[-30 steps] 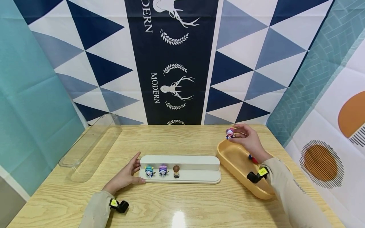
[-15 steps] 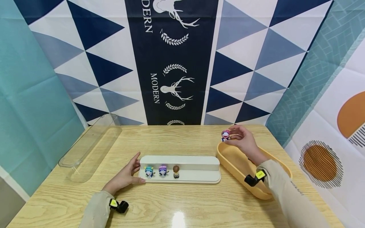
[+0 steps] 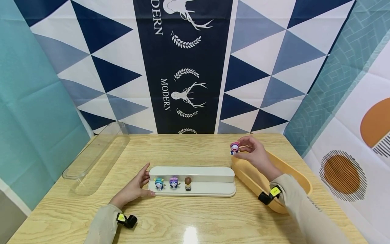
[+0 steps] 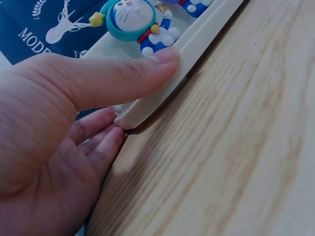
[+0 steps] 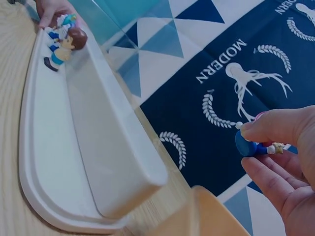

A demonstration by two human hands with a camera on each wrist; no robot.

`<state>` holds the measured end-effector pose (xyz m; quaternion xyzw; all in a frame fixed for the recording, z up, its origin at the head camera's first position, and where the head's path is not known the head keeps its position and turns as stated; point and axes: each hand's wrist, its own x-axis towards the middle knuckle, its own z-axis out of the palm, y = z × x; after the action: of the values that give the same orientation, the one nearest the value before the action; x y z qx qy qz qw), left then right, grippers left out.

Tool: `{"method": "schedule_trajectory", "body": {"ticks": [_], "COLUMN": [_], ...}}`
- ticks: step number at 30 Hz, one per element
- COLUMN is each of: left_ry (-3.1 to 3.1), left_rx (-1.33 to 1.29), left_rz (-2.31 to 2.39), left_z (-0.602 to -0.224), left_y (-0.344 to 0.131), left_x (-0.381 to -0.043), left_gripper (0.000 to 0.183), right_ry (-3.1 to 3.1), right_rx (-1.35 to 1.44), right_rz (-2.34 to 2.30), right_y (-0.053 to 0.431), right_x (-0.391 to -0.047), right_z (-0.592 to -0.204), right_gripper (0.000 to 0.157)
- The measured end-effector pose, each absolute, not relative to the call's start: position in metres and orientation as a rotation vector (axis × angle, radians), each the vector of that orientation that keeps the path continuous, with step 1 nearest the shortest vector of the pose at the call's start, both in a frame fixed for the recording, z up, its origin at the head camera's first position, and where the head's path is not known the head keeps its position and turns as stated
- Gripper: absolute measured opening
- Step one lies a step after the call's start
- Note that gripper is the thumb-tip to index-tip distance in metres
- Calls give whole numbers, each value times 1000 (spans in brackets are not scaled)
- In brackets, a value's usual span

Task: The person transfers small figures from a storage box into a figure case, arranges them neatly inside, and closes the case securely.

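Observation:
My right hand [image 3: 254, 152] pinches a small cartoon figurine with a pink hat [image 3: 234, 148] between thumb and fingers, above the far left end of the yellow bin [image 3: 294, 171]. In the right wrist view its rounded blue back shows under the thumb. A white stepped display stand [image 3: 210, 187] lies on the table. My left hand [image 3: 134, 187] grips its left end, thumb on the front rim and fingers at the end and underside. On its lower step stand a teal-hatted figurine [image 3: 159, 183], a purple-hatted figurine [image 3: 173, 182] and a brown-haired figurine [image 3: 188, 184].
A long transparent cover [image 3: 97, 156] lies on the wooden table [image 3: 158, 220] at the left, close to the teal curtain. Patterned cloth [image 3: 189, 61] hangs behind the table's far edge. The yellow bin's inside is partly hidden by the right forearm.
My right hand has carried the pink-hatted figurine left and slightly downward, toward the display stand. The left hand, the stand and its figurines have kept their places.

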<state>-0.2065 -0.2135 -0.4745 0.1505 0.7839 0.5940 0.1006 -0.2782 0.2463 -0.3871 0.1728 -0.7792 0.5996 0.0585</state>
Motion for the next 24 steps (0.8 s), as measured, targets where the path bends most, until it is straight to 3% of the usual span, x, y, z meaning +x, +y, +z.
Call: {"method": "schedule_trajectory", "body": {"ticks": [24], "left_ry": [2321], "left_rx": [454], "left_rz": [1741], "left_z": [-473], "left_y": [-214], "left_x": [-206], "left_gripper": [120], "right_ry": [-2412], "right_rx": [574], "right_rz": [1864], "right_y": [214], "right_x": [-260], "right_z": [-399], "right_gripper": [52]}}
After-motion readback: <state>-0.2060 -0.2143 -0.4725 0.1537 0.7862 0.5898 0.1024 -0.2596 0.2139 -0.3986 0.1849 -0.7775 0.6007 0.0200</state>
